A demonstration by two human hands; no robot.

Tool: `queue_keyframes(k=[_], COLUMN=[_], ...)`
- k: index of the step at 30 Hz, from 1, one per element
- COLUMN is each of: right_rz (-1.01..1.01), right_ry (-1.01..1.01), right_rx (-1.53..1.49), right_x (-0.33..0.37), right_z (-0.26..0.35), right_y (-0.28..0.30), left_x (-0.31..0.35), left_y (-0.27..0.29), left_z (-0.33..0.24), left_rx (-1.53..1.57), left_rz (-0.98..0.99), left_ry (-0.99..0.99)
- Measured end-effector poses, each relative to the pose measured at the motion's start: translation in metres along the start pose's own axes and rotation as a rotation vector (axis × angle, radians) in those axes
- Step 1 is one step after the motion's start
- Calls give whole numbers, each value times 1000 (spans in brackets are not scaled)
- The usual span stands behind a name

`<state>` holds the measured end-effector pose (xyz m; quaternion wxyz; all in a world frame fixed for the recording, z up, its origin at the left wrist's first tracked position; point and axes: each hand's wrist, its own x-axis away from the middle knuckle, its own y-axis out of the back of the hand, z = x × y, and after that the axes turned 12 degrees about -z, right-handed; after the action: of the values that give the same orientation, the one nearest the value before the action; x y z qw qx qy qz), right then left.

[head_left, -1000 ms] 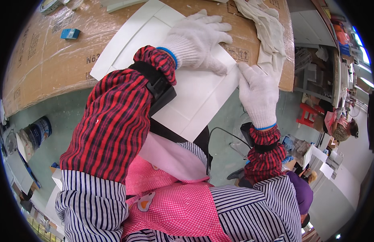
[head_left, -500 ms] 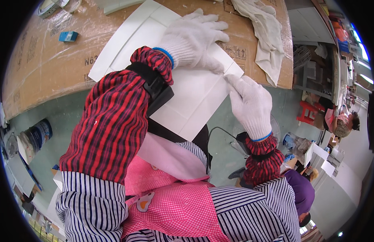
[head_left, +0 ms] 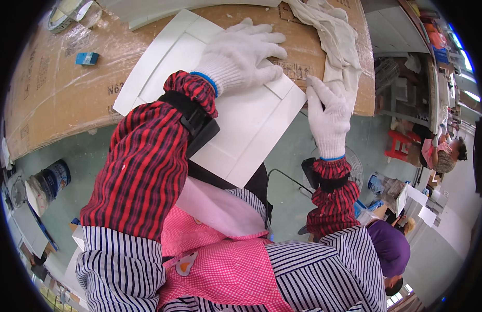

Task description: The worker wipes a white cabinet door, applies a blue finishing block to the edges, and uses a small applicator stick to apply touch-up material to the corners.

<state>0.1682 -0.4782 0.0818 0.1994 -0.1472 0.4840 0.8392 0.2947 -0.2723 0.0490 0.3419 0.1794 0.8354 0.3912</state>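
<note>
Cardboard-covered worktop point(head_left: 48, 104), one white panel point(head_left: 251, 117), two gloved hands

Head view. Panel: white, framed front, lying askew on the worktop, near corner overhanging toward the pink apron point(head_left: 225, 265), perhaps to bring its edges within reach.
Left hand point(head_left: 243, 57): palm down on the panel, fingers spread, seemingly to steady it.
Right hand point(head_left: 329, 114): just beside the panel's right corner, probably kept near that edge; whether its fingertips meet or pinch anything, cannot tell.
Blue block point(head_left: 87, 58): left of the panel.
White cloth point(head_left: 338, 44): right of the panel, apparently laid aside to leave room.
</note>
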Motion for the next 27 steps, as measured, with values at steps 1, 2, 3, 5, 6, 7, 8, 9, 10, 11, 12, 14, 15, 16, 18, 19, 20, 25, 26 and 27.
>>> queue_keyframes(k=[1, 2, 3, 5, 6, 7, 8, 9, 10, 11, 12, 14, 15, 16, 18, 19, 20, 25, 26, 27], right_rz=[29, 70, 69, 25, -46, -47, -57, -67, 21, 22, 94, 107, 105, 52, 41, 41, 63, -96, -100, -99], right_ry=[-4, 12, 10, 41, 74, 69, 80, 91, 2, 2, 40, 53, 52, 10, -50, -48, 12, -31, 5, 7], right_rx=[-33, -77, -77, 56, 157, 158, 142, 126, 36, 40, 62, 53, 54, 86, 59, 55, 61, 157, 136, 135], right_x=[2, 8, 9, 9, 2, 1, -3, -7, 3, 7, 10, 9, 4, 0, 1, 6, 13, 5, 4, 7], right_z=[4, 12, 11, 5, -4, -8, -7, -4, 6, 17, 25, 21, 15, 8, 14, 19, 22, -8, -7, -2], right_y=[2, 3, 2, -3, -3, 0, 2, 2, 3, 4, 2, -4, -4, -2, 0, -2, -4, -5, -1, 2], left_x=[1, 0, 0, -1, -2, -2, -2, -1, 0, -1, -1, -1, -3, -4, -2, -1, -1, -6, -6, -5], left_y=[1, 0, 0, -1, -1, -2, -1, -1, 0, -1, -2, -2, -2, -2, -4, -5, -4, 1, 2, 4], left_z=[1, 1, 1, 1, 0, -1, 0, 0, 1, 1, 3, 4, 2, 1, 4, 6, 5, -8, -8, -7], left_rx=[4, 4, -5, -13, -7, 0, -4, -10, -17, -12, -6, 1, 13, 26, 23, 25, 27, -47, -48, -54], left_rz=[1, 2, -5, -9, -13, -17, -15, -16, -18, -18, -26, -33, -34, -35, -40, -45, -44, 30, 29, 47], left_ry=[-2, -4, -10, -20, -20, -20, -19, -12, -5, -5, -19, -34, -39, -43, -38, -35, -36, 12, 14, 12])
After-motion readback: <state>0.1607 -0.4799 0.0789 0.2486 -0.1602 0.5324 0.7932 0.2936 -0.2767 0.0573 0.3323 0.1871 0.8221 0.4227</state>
